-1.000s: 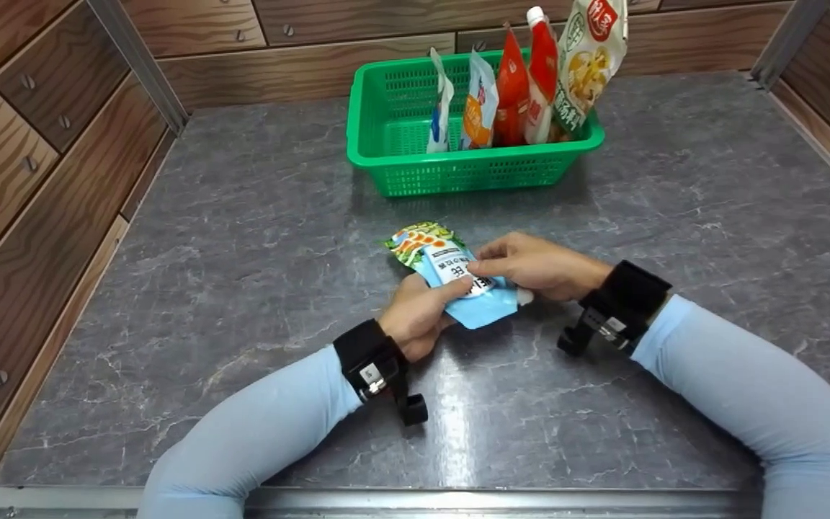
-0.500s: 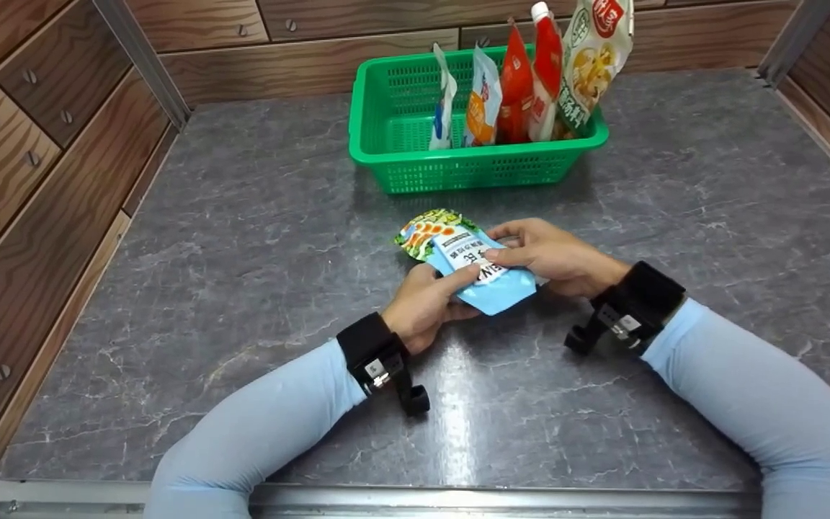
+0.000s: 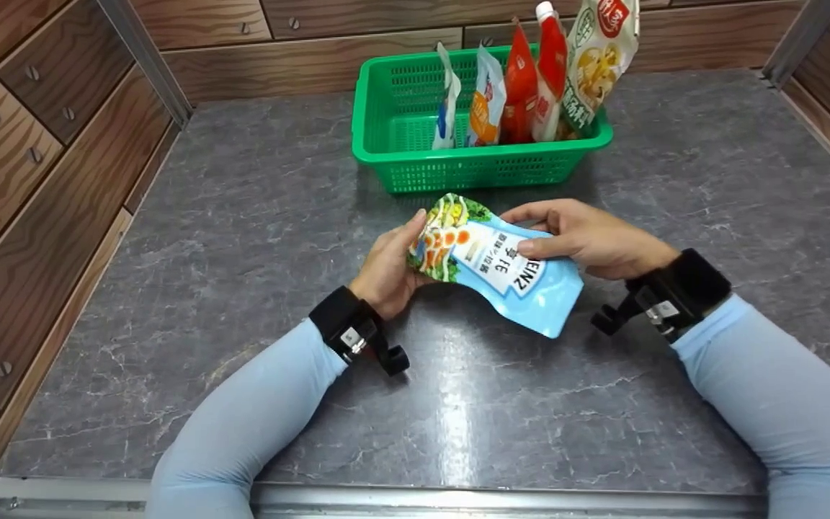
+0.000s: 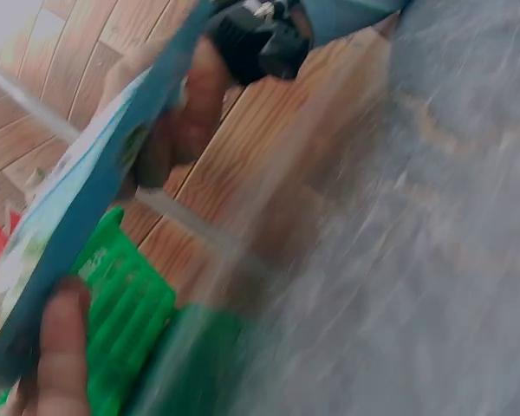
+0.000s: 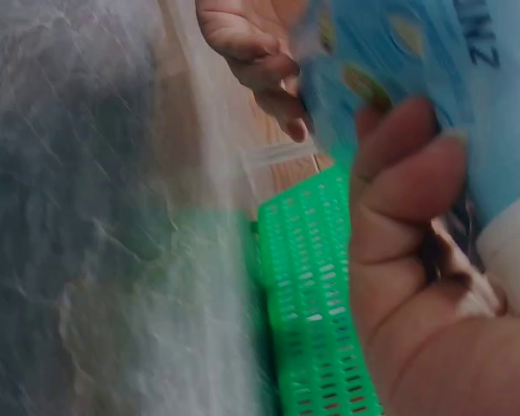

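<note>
A light blue Heinz sauce pouch [image 3: 509, 267] is held tilted above the table, label up, with a food picture at its left end. My left hand [image 3: 390, 267] grips that left end, thumb along the edge. My right hand [image 3: 591, 238] holds the far right side, thumb on the printed front and fingers behind. In the left wrist view the pouch [image 4: 104, 182] shows nearly edge-on and blurred. The right wrist view has curled fingers [image 5: 407, 173] against its back, with a white rounded part beside them, likely the cap.
Behind the hands stands a green plastic basket [image 3: 472, 169]. Several upright packages fill its middle and right, among them a red pouch with a white cap [image 3: 550, 72] and a tall cream bag [image 3: 599, 65]. Wood-patterned walls [image 3: 328, 72] border the grey marbled table [image 3: 242, 216].
My left hand has shifted from the pouch's near side to its patterned end. The pouch has moved right and turned its front more toward the head camera; my right hand moved right with it.
</note>
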Tool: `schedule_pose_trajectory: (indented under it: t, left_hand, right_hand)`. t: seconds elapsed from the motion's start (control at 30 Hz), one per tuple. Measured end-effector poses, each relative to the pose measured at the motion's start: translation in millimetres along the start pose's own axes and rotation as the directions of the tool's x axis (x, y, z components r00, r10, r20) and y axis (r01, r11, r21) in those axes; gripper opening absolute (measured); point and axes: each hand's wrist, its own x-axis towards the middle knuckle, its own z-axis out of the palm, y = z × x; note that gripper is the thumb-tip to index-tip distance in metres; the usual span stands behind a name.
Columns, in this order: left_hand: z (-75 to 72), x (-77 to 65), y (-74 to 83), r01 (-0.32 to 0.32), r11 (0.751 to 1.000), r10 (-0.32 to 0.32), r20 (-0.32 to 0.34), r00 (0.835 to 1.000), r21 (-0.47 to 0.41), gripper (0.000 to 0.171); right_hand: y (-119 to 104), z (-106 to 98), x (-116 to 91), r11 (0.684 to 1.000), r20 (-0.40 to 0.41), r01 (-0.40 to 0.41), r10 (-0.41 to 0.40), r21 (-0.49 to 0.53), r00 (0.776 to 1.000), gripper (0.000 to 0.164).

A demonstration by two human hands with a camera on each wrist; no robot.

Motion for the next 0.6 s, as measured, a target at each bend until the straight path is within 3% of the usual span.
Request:
schedule_pose_trajectory:
  t: [0.27, 0.43, 0.6]
  left_hand:
    - [3.6, -1.6, 1.3, 0.049, 0.993, -0.066, 0.166, 0.984, 0.103, 0.039]
    - [6.6, -4.0, -0.7, 0.078, 0.984, -0.110, 0.203, 0.973, 0.157, 0.029]
    - [5.4, -6.0, -0.5, 0.048, 0.984, -0.081, 0.188, 0.979, 0.172, 0.030]
  right_hand:
    - [-4.1, -5.0, -7.8, 0.993, 0.046, -0.023, 0.028, -0.114, 0.999, 0.052]
    - [-5.3, -6.8, -9.9, 0.981, 0.028, -0.045, 0.051, -0.187, 0.998, 0.052]
    - [-5.9, -5.9, -7.1, 0.973, -0.042, -0.051, 0.043, -0.224, 0.998, 0.049]
